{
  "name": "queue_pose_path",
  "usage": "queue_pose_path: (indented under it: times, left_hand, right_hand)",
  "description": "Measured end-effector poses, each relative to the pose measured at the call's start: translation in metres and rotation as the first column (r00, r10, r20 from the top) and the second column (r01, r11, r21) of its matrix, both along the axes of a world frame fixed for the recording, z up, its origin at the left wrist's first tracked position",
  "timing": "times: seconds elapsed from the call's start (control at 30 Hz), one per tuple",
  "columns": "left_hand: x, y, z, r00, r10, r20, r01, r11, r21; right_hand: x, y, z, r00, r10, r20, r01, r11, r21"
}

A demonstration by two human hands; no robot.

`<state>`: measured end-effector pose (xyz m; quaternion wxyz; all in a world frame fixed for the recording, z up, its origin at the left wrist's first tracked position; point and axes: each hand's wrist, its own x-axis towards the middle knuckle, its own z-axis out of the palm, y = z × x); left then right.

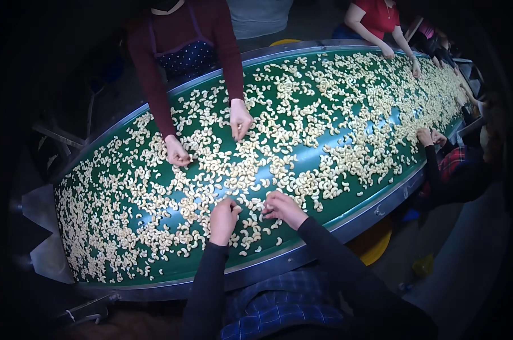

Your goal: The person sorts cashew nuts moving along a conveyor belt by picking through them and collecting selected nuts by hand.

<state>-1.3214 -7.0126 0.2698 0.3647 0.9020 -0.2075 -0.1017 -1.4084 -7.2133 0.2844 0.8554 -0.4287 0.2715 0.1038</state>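
Note:
Pale cashew nuts [310,182] lie scattered over a green conveyor belt [347,184]. Just above the belt's near side, my left hand [223,221] has its fingers drawn together, with a pale cashew nut at the fingertips. My right hand [286,209] is a short way to its right, fingers curled and pinched over the nuts; what they hold, if anything, is too small to make out. A gap with several nuts separates my two hands.
Across the belt, a person in a dark red top reaches in with both hands [241,119]. Other people work farther right along both sides. A metal rim [347,225] edges the belt, metal guides [50,259] stand at its left end, and a yellow tub [372,243] sits below.

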Motion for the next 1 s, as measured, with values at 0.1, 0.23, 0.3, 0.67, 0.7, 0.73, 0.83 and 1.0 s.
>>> queue_pose_path:
  times: [0.1, 0.23, 0.3, 0.67, 0.7, 0.73, 0.83, 1.0]
  left_hand:
    - [-0.014, -0.006, 0.022, 0.901, 0.038, -0.433, -0.08, 0.994, -0.079]
    - [-0.033, -0.013, 0.018, 0.536, -0.239, -0.81, -0.58, 0.593, -0.559]
    - [-0.024, -0.023, 0.013, 0.584, -0.125, -0.802, -0.592, 0.61, -0.526]
    - [0.02, -0.077, 0.002, 0.971, 0.208, 0.116, -0.21, 0.978, 0.003]
    - [0.01, -0.091, 0.008, 0.977, 0.214, 0.003, -0.213, 0.975, -0.057]
    - [-0.002, -0.094, 0.016, 0.968, 0.232, -0.095, -0.241, 0.965, -0.104]
    - [-0.052, -0.119, 0.012, 0.577, -0.128, -0.807, -0.38, 0.832, -0.403]
    - [-0.107, -0.161, 0.007, 0.27, -0.455, -0.848, -0.586, 0.621, -0.52]
  right_hand:
    - [0.02, -0.038, -0.004, 0.991, 0.124, -0.041, -0.112, 0.644, -0.757]
    - [0.047, -0.036, -0.008, 0.978, 0.209, -0.023, -0.044, 0.096, -0.994]
    - [0.047, -0.039, -0.023, 0.971, 0.226, -0.08, -0.094, 0.05, -0.994]
    - [-0.036, -0.113, -0.025, 0.996, 0.086, 0.0, -0.085, 0.989, -0.121]
    - [-0.042, -0.116, -0.023, 0.995, 0.102, 0.012, -0.098, 0.974, -0.203]
    - [-0.039, -0.11, -0.01, 0.989, 0.141, 0.036, -0.126, 0.954, -0.272]
    - [-0.046, -0.105, 0.039, 0.917, 0.336, 0.215, -0.194, 0.847, -0.495]
    - [-0.059, -0.15, 0.009, 0.896, 0.433, 0.096, 0.084, 0.046, -0.995]
